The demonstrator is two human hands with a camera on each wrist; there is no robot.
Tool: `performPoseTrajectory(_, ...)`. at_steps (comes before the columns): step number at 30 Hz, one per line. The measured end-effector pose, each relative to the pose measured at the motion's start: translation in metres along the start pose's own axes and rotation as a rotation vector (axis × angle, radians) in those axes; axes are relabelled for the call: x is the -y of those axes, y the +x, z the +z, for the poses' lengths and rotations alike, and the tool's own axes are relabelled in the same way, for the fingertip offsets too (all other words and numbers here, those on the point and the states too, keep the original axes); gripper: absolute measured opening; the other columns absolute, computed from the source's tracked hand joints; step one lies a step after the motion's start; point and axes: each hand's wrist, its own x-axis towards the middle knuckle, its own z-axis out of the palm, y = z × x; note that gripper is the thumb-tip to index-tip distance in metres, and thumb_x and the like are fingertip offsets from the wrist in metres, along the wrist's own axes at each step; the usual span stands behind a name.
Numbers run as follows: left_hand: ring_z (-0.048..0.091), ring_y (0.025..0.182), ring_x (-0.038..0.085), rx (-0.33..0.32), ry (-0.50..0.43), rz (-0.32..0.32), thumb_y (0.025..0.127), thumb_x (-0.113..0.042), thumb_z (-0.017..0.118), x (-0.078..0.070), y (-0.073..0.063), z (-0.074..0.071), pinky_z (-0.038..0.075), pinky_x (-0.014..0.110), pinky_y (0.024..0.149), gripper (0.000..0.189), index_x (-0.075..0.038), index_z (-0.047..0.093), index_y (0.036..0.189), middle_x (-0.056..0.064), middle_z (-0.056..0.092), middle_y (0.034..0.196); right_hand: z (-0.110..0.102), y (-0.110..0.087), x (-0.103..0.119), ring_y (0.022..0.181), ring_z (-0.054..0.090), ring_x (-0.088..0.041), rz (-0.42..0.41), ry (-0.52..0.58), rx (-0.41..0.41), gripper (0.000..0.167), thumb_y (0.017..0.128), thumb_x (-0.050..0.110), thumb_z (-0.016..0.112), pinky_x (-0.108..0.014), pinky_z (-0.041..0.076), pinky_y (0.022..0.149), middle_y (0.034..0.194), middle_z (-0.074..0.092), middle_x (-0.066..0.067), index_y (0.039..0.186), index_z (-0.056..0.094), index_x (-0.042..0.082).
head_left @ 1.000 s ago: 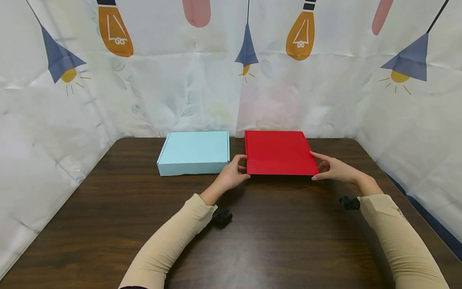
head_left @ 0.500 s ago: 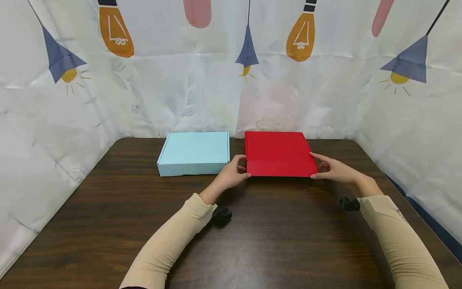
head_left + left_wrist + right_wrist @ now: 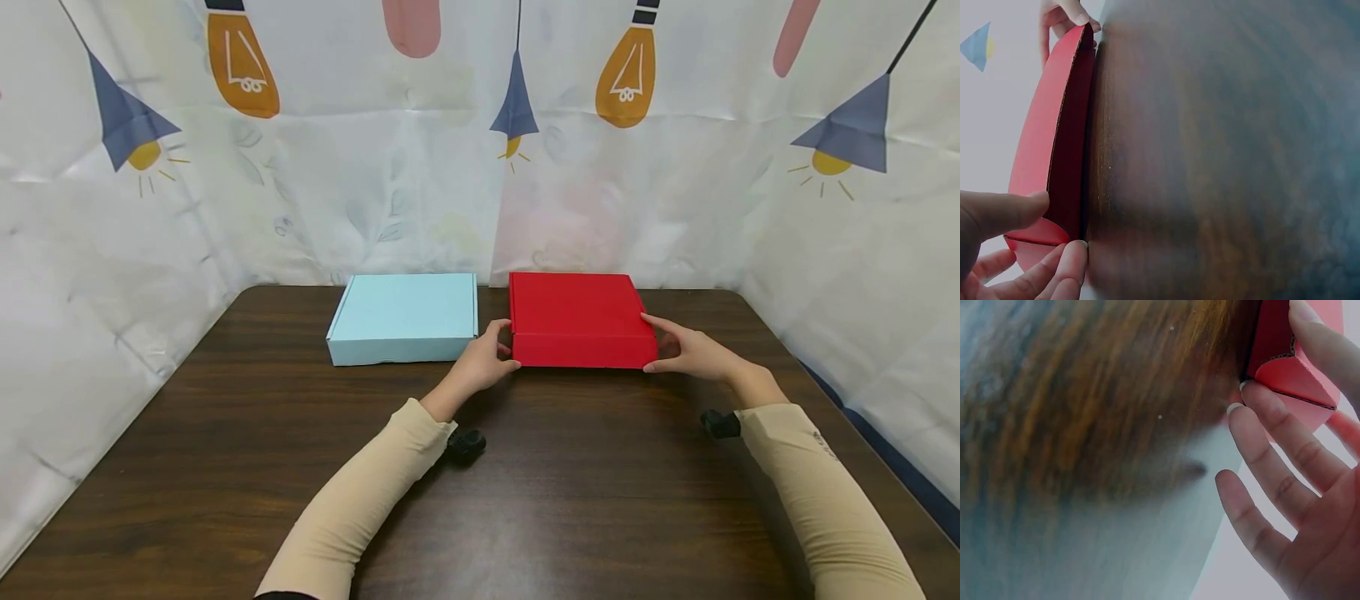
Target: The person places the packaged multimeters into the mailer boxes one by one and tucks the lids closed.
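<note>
In the head view a flat red cardboard box [image 3: 573, 308] lies at the back of the table, its lid down and its front face showing. My left hand [image 3: 474, 360] holds the box's front left corner. In the left wrist view its thumb [image 3: 1013, 211] lies at the front lid edge, with the other fingers around the side and low by the table. At the front right corner, my right hand [image 3: 697, 352] holds the box too. Its thumb [image 3: 1325, 347] lies across the front edge in the right wrist view, and its fingers spread along the side.
A light blue box [image 3: 408, 308] of similar size stands just left of the red one, its right side close to my left hand. The dark wooden table [image 3: 570, 500] stretches toward me. Behind it hangs a pale curtain [image 3: 442, 192] printed with lamps.
The red box's front flap has swung down from sticking out toward me to lying against the front. My right hand has shifted slightly left; my left hand stays nearly still.
</note>
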Motion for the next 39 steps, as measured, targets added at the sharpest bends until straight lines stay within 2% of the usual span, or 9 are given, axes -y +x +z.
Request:
performPoseTrajectory(9, 0.068, 0.103, 0.032, -0.012, 0.047, 0.007, 0.096, -0.012, 0.073, -0.002, 0.002, 0.001, 0.055, 0.044, 0.086, 0.071, -0.005, 0.034, 0.155, 0.019, 0.069, 0.120, 0.000, 0.002, 0.001, 0.106, 0.066, -0.035, 0.009, -0.058, -0.012, 0.095, 0.090, 0.025, 0.081, -0.053, 0.054, 0.090, 0.118, 0.065, -0.020, 0.160, 0.023, -0.002)
performPoseTrajectory(12, 0.065, 0.113, 0.033, -0.009, 0.087, 0.004, 0.096, -0.014, 0.073, -0.004, -0.001, 0.000, 0.054, 0.045, 0.093, 0.070, -0.003, 0.037, 0.155, 0.019, 0.065, 0.129, -0.002, 0.000, 0.002, 0.105, 0.066, -0.036, 0.011, -0.087, -0.022, 0.094, 0.090, 0.026, 0.081, -0.055, 0.054, 0.090, 0.119, 0.064, -0.022, 0.160, 0.025, -0.001)
performPoseTrajectory(17, 0.050, 0.135, 0.035, 0.002, 0.164, 0.011, 0.097, -0.020, 0.073, -0.010, -0.004, -0.003, 0.045, 0.049, 0.107, 0.070, -0.002, 0.040, 0.156, 0.020, 0.050, 0.148, -0.008, -0.006, 0.002, 0.101, 0.067, -0.034, -0.005, -0.097, -0.066, 0.088, 0.092, 0.026, 0.080, -0.051, 0.055, 0.086, 0.131, 0.058, -0.028, 0.159, 0.030, 0.000)
performPoseTrajectory(19, 0.045, 0.139, 0.036, 0.007, 0.176, 0.021, 0.097, -0.022, 0.072, -0.011, -0.005, -0.004, 0.043, 0.049, 0.109, 0.071, -0.002, 0.039, 0.157, 0.020, 0.044, 0.154, -0.009, -0.006, 0.003, 0.107, 0.065, -0.038, -0.023, -0.092, -0.083, 0.085, 0.093, 0.025, 0.078, -0.053, 0.055, 0.090, 0.138, 0.053, -0.029, 0.159, 0.031, 0.000)
performPoseTrajectory(24, 0.038, 0.145, 0.034, 0.034, 0.195, 0.058, 0.098, -0.024, 0.070, -0.013, -0.003, -0.002, 0.042, 0.049, 0.111, 0.073, -0.003, 0.035, 0.159, 0.019, 0.032, 0.162, -0.007, -0.004, 0.005, 0.130, 0.050, -0.050, -0.062, -0.066, -0.093, 0.076, 0.097, 0.023, 0.073, -0.062, 0.045, 0.102, 0.153, 0.042, -0.029, 0.158, 0.034, 0.000)
performPoseTrajectory(29, 0.031, 0.150, 0.033, 0.080, 0.234, 0.101, 0.099, -0.026, 0.068, -0.017, 0.001, 0.000, 0.041, 0.046, 0.112, 0.075, -0.003, 0.031, 0.160, 0.016, 0.022, 0.167, -0.002, 0.001, 0.007, 0.145, 0.032, -0.049, -0.079, -0.107, -0.087, 0.072, 0.100, 0.026, 0.069, -0.064, 0.036, 0.109, 0.160, 0.033, -0.028, 0.158, 0.036, 0.000)
performPoseTrajectory(33, 0.023, 0.152, 0.037, 0.114, 0.316, 0.121, 0.101, -0.029, 0.066, -0.020, 0.006, 0.002, 0.041, 0.047, 0.112, 0.075, -0.006, 0.029, 0.162, 0.014, 0.017, 0.169, 0.003, 0.006, 0.009, 0.150, 0.021, -0.048, -0.106, -0.129, -0.085, 0.069, 0.102, 0.023, 0.067, -0.061, 0.040, 0.107, 0.163, 0.026, -0.029, 0.158, 0.035, -0.002)
performPoseTrajectory(39, 0.019, 0.154, 0.038, 0.120, 0.483, 0.134, 0.099, -0.036, 0.067, -0.021, 0.019, 0.004, 0.029, 0.056, 0.117, 0.079, -0.011, 0.028, 0.163, 0.014, 0.017, 0.169, 0.006, 0.017, 0.014, 0.152, 0.016, -0.045, -0.105, -0.133, -0.058, 0.071, 0.102, 0.027, 0.065, -0.058, 0.044, 0.105, 0.166, 0.019, -0.024, 0.160, 0.031, 0.002)
